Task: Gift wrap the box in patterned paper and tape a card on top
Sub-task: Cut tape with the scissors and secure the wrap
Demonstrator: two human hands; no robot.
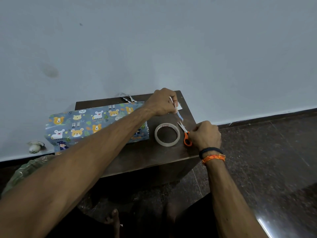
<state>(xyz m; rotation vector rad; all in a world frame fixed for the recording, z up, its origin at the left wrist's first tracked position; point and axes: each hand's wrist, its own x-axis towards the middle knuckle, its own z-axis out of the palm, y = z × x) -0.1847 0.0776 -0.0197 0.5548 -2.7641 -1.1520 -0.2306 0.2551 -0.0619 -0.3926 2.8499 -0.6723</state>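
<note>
A small dark brown wooden table (137, 157) stands against a pale blue-grey wall (154, 40). On the table lies the box wrapped in blue paper with little bears and leaves on it (89, 124). It sits on the left part of the table top, and its left end sticks out past the table edge.

The left arm reaches across, over the wrapped box, so the left hand (161, 102) is past the box's right end, near the back right corner of the table. Its fingers are curled and they pinch a thin strip of paper (179, 115) that hangs down from the hand (the strip looks white and blue, but it is too small to see well).

The right hand (205, 135) is at the right edge of the table, well apart from the box. Its fingers are curled round the orange handles of a small pair of scissors (184, 133). The shiny blades point up and to the left, toward the lower end of the strip, and they are a little open.

A ring of clear sticky tape (167, 134) lies flat on the table between the box and the scissors, just beside the right hand. The right wrist wears a black band and an orange thread band (212, 155).

The floor (265, 169) is dark speckled stone
</note>
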